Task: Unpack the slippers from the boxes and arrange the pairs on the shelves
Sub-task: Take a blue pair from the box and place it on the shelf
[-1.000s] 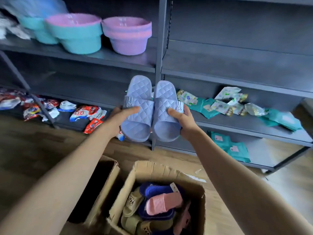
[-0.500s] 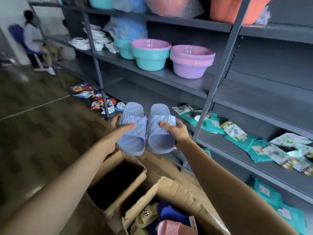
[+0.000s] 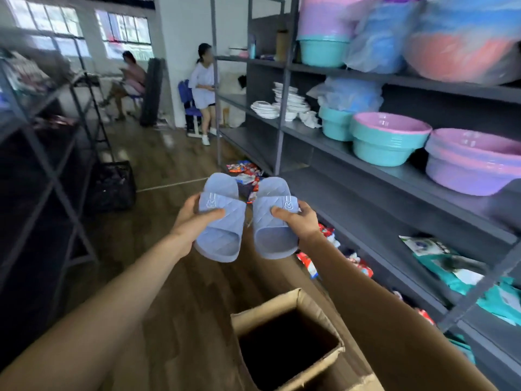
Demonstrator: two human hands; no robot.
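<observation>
Hanging side by side over the wooden floor (image 3: 169, 176), the left slipper (image 3: 222, 230) and right slipper (image 3: 275, 232), both pale blue and quilted, are just apart and face up to the camera, one in each grip. The left grip (image 3: 193, 218) is clamped on the left slipper's outer edge, with the thumb across the strap and the fingers curled behind. The right grip (image 3: 298, 221) clamps the right slipper the same way. A long grey shelving unit (image 3: 338, 149) runs along the right and carries teal and pink basins (image 3: 390, 142), with snack packets (image 3: 324, 238) on its lowest level. An open cardboard box (image 3: 265, 304) stands below the arms. Two people (image 3: 203, 88) sit far back.
</observation>
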